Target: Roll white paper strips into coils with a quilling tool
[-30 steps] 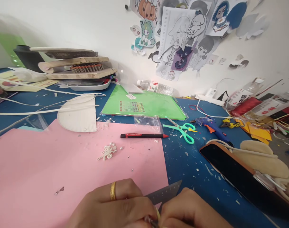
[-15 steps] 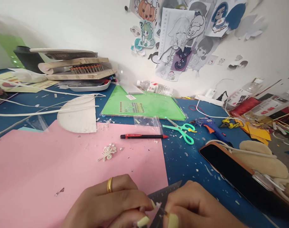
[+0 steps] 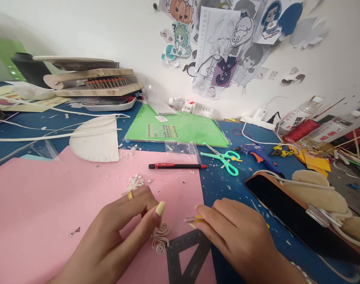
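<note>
My left hand (image 3: 123, 225), with a gold ring on it, has its thumb and forefinger pinched together. From under the fingertips comes a small white scroll ornament (image 3: 160, 238), its upper end hidden by them. Thin metal tweezers (image 3: 194, 219) with yellow on the sides are gripped in my right hand (image 3: 235, 228), tips pointing left. Below and between the hands is a dark set square (image 3: 175, 256), partly on pink paper (image 3: 43, 197). A second white scroll ornament with pearl beads (image 3: 134, 183) rests just beyond my left hand.
A black and red pen (image 3: 176, 166) and green-handled scissors (image 3: 224, 157) lie ahead. Further right are a blue glue gun (image 3: 264, 157) and a dark long object with an orange-brown edge (image 3: 289, 209). Green sheets (image 3: 191, 130) lie at the back; white cords cross the left.
My hands have moved apart and away from the bottom edge. The scroll ornament at my left fingers and the tweezers now show clearly, and more of the set square is uncovered.
</note>
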The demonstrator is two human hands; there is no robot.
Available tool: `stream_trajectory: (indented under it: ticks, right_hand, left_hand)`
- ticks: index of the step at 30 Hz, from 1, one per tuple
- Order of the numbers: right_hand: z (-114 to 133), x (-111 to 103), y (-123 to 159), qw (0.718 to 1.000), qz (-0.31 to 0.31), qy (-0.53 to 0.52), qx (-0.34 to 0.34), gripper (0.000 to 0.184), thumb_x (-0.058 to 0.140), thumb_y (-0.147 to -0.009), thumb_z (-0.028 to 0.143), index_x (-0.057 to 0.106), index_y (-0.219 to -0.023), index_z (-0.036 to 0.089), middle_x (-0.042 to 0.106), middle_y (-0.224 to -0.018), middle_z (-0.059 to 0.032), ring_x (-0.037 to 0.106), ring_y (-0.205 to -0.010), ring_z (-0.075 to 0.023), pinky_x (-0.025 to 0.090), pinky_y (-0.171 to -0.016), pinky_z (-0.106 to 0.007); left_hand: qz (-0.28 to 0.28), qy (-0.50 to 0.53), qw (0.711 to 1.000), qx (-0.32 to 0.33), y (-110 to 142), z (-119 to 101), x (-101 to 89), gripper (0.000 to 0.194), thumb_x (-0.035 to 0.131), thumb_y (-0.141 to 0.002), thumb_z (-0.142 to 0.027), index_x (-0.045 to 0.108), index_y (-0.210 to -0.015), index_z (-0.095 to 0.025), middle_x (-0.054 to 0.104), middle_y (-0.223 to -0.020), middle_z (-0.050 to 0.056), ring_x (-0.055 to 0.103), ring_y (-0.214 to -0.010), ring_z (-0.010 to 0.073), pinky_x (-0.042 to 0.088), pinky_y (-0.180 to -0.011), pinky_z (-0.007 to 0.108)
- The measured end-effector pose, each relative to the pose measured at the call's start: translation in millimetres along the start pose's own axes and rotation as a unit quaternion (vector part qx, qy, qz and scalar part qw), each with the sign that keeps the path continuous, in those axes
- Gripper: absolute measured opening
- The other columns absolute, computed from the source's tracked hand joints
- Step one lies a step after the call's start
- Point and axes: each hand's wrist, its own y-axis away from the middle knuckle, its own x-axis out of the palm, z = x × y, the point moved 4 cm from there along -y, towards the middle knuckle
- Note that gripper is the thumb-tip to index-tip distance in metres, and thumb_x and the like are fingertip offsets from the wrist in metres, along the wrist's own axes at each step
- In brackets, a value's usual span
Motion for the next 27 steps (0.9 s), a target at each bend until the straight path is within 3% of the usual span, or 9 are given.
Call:
stream_trajectory:
  ticks: [3,7,9,14,22,27]
  right_hand:
    - [1.7,0.2,-1.1,1.0,-0.005,0.012,-0.009,0.034,0.038,-0.093,0.021,0.063,-0.071,0.016,0.054,-0.054,-0.0006,0.048,-0.052,-0.0107,0.031,-0.052,-0.027]
    - [7.4,0.6,-1.7,0.999,-0.015,0.023,-0.028,0.035,0.038,-0.093,0.023,0.061,-0.066,0.017,0.053,-0.052,-0.0002,0.046,-0.049,-0.0115,0.026,-0.049,-0.029]
    - [9.3,0.9,-1.4,0.999,-0.016,0.024,-0.03,0.033,0.04,-0.091,0.022,0.062,-0.067,0.017,0.053,-0.051,0.0,0.045,-0.047,-0.0122,0.025,-0.048,-0.03]
    - [7.4,0.8,-0.3,0.999,-0.02,0.017,-0.025,0.031,0.041,-0.091,0.022,0.064,-0.071,0.015,0.054,-0.052,0.0002,0.046,-0.047,-0.0128,0.026,-0.048,-0.03]
    - [-13.0,-3.1,0.1,0.998,-0.028,0.003,0.063,0.033,0.04,-0.093,0.026,0.065,-0.075,0.015,0.058,-0.057,-0.0001,0.053,-0.053,-0.0108,0.033,-0.054,-0.025]
    - [-16.0,-2.1,0.6,0.997,-0.024,-0.004,0.074,0.033,0.04,-0.093,0.028,0.065,-0.076,0.015,0.059,-0.06,-0.0006,0.054,-0.054,-0.0102,0.035,-0.055,-0.023]
  left_hand:
    - [0.02,-0.007,0.999,-0.024,-0.5,2.4,5.0,0.028,0.052,-0.082,-0.04,0.057,-0.059,-0.023,0.056,-0.054,-0.007,0.052,-0.051,0.0104,0.041,-0.054,0.018]
    - [0.055,0.051,0.997,-0.034,2.5,3.3,13.8,0.012,0.057,-0.079,-0.037,0.068,-0.076,-0.031,0.065,-0.067,-0.007,0.06,-0.062,0.0097,0.044,-0.059,0.015]
    - [0.058,0.066,0.996,-0.027,4.1,2.8,16.1,0.012,0.057,-0.08,-0.035,0.068,-0.077,-0.033,0.065,-0.069,-0.008,0.061,-0.062,0.0084,0.044,-0.059,0.013]
    - [0.067,0.035,0.997,0.009,2.4,2.7,16.1,0.016,0.053,-0.081,-0.032,0.063,-0.07,-0.026,0.061,-0.061,-0.007,0.058,-0.055,0.0082,0.042,-0.054,0.014]
    - [-0.035,-0.138,0.99,0.008,-13.5,11.9,-12.8,0.027,0.043,-0.086,-0.039,0.055,-0.069,-0.023,0.056,-0.064,-0.003,0.052,-0.057,0.0134,0.039,-0.056,0.022]
    - [-0.057,-0.196,0.978,0.048,-19.0,24.5,-20.0,0.022,0.049,-0.084,-0.039,0.06,-0.073,-0.023,0.06,-0.068,-0.003,0.052,-0.054,0.0122,0.039,-0.052,0.022]
